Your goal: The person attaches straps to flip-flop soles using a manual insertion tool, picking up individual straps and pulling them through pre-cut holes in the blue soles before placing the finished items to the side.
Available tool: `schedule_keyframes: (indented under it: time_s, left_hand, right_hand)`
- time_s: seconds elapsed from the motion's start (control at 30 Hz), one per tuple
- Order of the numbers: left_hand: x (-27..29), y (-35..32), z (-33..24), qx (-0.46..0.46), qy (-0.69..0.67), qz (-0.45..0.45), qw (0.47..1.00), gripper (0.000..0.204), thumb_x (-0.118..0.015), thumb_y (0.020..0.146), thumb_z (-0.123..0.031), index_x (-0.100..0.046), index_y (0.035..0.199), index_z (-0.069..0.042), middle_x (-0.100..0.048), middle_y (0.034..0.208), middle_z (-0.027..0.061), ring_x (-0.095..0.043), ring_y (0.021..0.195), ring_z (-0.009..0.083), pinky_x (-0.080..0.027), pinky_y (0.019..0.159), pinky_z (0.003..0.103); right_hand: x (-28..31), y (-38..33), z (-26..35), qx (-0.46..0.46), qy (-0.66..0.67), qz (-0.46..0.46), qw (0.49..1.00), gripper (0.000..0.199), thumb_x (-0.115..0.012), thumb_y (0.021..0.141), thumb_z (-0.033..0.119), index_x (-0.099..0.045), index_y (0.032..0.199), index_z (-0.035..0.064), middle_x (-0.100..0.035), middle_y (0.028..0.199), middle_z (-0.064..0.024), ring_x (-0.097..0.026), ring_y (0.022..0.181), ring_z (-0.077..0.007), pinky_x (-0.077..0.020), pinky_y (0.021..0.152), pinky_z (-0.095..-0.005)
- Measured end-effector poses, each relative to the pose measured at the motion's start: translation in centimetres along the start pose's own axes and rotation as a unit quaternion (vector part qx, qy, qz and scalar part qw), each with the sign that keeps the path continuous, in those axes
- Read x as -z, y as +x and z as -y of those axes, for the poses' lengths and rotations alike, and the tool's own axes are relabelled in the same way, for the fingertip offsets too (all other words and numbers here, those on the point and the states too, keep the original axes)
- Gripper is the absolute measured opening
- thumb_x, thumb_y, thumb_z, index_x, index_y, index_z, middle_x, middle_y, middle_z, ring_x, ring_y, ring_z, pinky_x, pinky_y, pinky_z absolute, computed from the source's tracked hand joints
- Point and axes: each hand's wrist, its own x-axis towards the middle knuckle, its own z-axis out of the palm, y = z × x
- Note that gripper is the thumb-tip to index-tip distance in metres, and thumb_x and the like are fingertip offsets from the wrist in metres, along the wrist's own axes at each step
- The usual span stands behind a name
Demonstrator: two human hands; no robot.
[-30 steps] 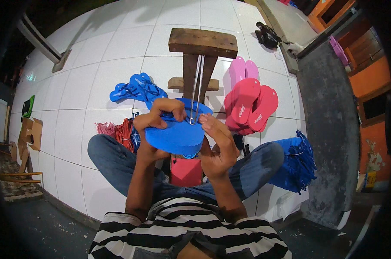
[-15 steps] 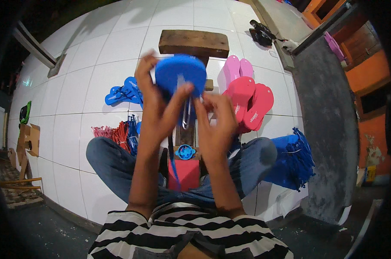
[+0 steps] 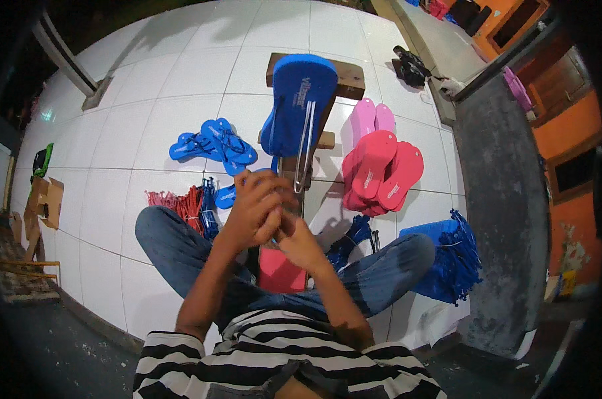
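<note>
A blue flip-flop sole [image 3: 303,83] lies tilted against the wooden stand in front of me. From its face a thin, bent metal rod [image 3: 305,146] hangs down toward my hands. Just below the sole, my left hand [image 3: 257,207] and my right hand [image 3: 299,241] are pressed together, fingers curled over one another. Whatever lies between them is hidden. Both hands are apart from the sole's visible face.
The wooden stand [image 3: 351,78] rises from the white tiles. Blue flip-flops [image 3: 214,143] lie left, with red and blue straps [image 3: 193,216] nearer. Pink soles [image 3: 400,176] are stacked right, beside lilac ones [image 3: 363,120]. More blue straps [image 3: 457,259] lie by my right knee. A red pad [image 3: 281,271] sits between my legs.
Both hands have left the blue sole and come together lower down, closer to me. The sole, held up before, now rests against the stand with the metal rod hanging from it.
</note>
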Motion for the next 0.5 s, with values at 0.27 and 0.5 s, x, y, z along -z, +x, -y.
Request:
schedule_keyframes:
  time_s: [0.27, 0.5]
  left_hand:
    - [0.0, 1.2, -1.8, -0.056, 0.080, 0.014, 0.995, 0.031, -0.076, 0.066, -0.017, -0.067, 0.096, -0.016, -0.061, 0.094, -0.0001, -0.056, 0.096, 0.0225, -0.038, 0.080, 0.037]
    - [-3.9, 2.0, -4.4, 0.076, -0.002, -0.160, 0.984, 0.035, -0.078, 0.068, -0.008, -0.069, 0.101, -0.011, -0.062, 0.093, 0.0042, -0.057, 0.085, 0.0251, -0.041, 0.072, 0.036]
  right_hand:
    - [4.2, -3.3, 6.0, -0.002, 0.057, -0.215, 0.975, 0.017, -0.065, 0.090, 0.014, -0.065, 0.095, -0.0026, -0.065, 0.081, -0.0047, -0.061, 0.071, -0.0089, -0.0490, 0.060, -0.0245]
    - [0.9, 1.0, 9.4, 0.262, -0.191, -0.332, 0.886, 0.019, -0.056, 0.096, 0.011, -0.061, 0.100, -0.0068, -0.064, 0.098, -0.0106, -0.058, 0.093, -0.0163, -0.0444, 0.085, -0.0303]
